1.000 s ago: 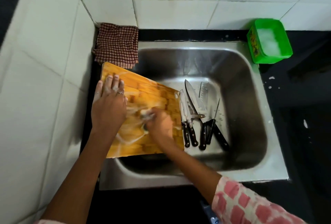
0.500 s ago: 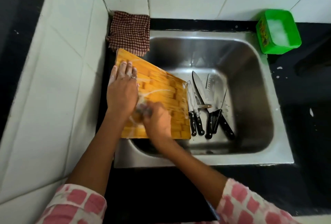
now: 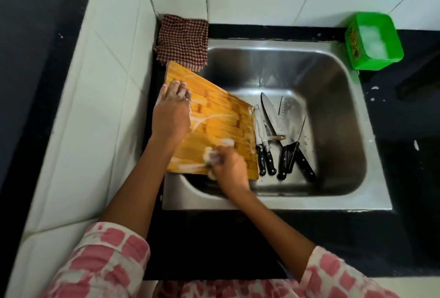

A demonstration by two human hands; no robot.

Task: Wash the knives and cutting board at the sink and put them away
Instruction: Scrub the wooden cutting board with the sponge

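Observation:
A wooden cutting board (image 3: 221, 123), streaked with white soap, leans tilted over the left side of the steel sink (image 3: 333, 112). My left hand (image 3: 172, 112) rests flat on the board's upper left part, fingers straight. My right hand (image 3: 231, 169) grips a soapy scrub sponge (image 3: 214, 154) against the board's lower edge. Several black-handled knives (image 3: 278, 140) lie in the sink basin just right of the board, blades pointing away from me.
A checked brown cloth (image 3: 183, 40) lies at the sink's back left corner. A green tub (image 3: 373, 40) holding white foam stands on the black counter (image 3: 404, 154) at the back right. White tiled wall runs along the left and back.
My right hand with the sponge has slid down from the board's middle to its lower edge. My left hand stays on the board. The camera has pulled back.

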